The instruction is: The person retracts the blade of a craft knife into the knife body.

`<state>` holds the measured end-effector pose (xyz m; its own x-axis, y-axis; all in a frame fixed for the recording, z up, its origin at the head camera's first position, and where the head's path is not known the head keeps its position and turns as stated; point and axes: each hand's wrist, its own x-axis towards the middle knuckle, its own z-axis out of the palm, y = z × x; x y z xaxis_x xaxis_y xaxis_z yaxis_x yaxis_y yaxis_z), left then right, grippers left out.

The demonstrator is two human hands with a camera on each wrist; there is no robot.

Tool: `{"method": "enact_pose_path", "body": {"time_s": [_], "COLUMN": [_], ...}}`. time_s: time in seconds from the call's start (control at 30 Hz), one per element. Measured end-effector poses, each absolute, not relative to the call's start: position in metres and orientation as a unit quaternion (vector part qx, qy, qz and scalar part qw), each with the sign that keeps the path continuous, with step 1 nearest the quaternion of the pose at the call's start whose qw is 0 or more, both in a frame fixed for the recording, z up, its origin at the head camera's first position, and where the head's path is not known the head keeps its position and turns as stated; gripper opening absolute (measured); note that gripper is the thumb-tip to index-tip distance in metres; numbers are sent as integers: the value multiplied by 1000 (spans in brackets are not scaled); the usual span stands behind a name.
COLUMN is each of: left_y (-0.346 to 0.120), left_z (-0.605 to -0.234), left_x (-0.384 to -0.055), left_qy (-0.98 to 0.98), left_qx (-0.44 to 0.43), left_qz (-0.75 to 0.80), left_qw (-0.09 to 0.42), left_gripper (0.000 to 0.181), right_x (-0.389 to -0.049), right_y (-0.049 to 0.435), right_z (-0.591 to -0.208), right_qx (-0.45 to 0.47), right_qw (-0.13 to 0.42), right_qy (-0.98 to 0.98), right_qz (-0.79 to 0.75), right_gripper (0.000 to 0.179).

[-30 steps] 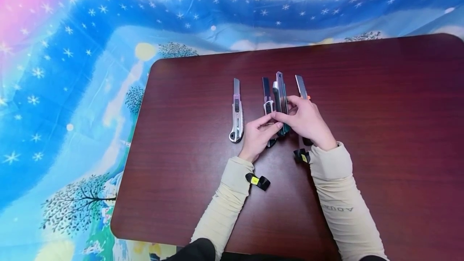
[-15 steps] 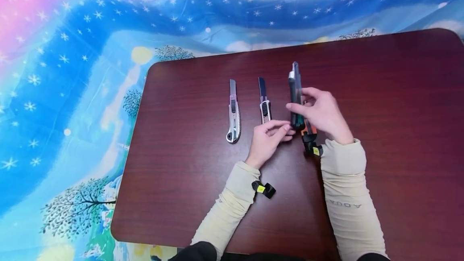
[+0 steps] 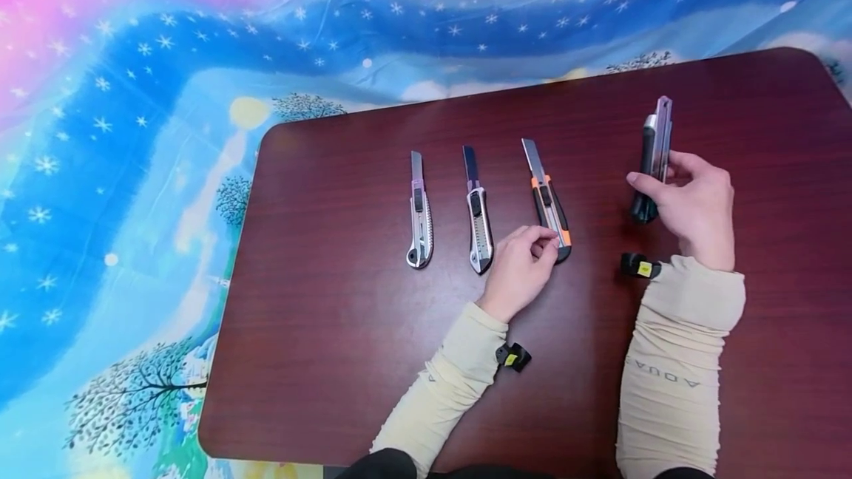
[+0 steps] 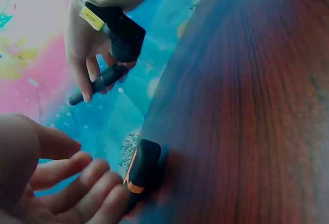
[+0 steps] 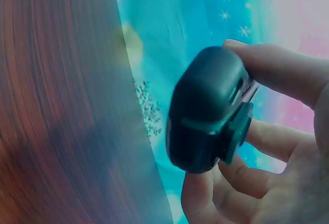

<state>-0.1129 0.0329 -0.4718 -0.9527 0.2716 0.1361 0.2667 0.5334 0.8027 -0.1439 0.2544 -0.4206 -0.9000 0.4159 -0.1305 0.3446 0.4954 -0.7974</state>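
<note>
Right hand point(image 3: 702, 205) — grips black cutter point(image 3: 648, 157) | left hand point(image 3: 519, 272) — relaxed, fingers bent near orange cutter point(image 3: 548, 202)

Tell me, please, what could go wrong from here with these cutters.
The right grip holds a dark cutter that appears raised off the table, so it might slip and drop. The leftmost cutter, the middle cutter and the orange-trimmed cutter lie with their blades out, so anyone reaching over the far ends could get nicked. The left grip is right by the orange-trimmed cutter's near end and might knock it askew.
</note>
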Motion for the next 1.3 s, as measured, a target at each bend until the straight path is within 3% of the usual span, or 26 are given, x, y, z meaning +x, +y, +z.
{"method": "enact_pose_path", "body": {"time_s": [0.23, 0.47, 0.63, 0.9, 1.3], "left_y": [51, 60, 60, 61, 60], "left_z": [-485, -493, -495, -495, -495], "left_x": [-117, -121, -123, -124, -125], "left_qy": [921, 919, 906, 894, 902], "left_qx": [116, 81, 61, 45, 46], "left_qz": [370, 387, 417, 440, 426], "left_qw": [-32, -6, 37, 68, 64], "left_gripper": [40, 63, 75, 86, 89], "right_x": [-143, -149, -151, -153, -155], "right_y": [256, 257, 260, 260, 256], "right_z": [-421, -435, -443, -449, -455], "right_qx": [-220, -223, -229, -221, -223], "right_qw": [39, 10, -41, -100, -102], "right_qy": [-867, -902, -914, -923, -926], "right_qz": [445, 371, 333, 300, 286], "right_gripper": [61, 65, 67, 70, 66]}}
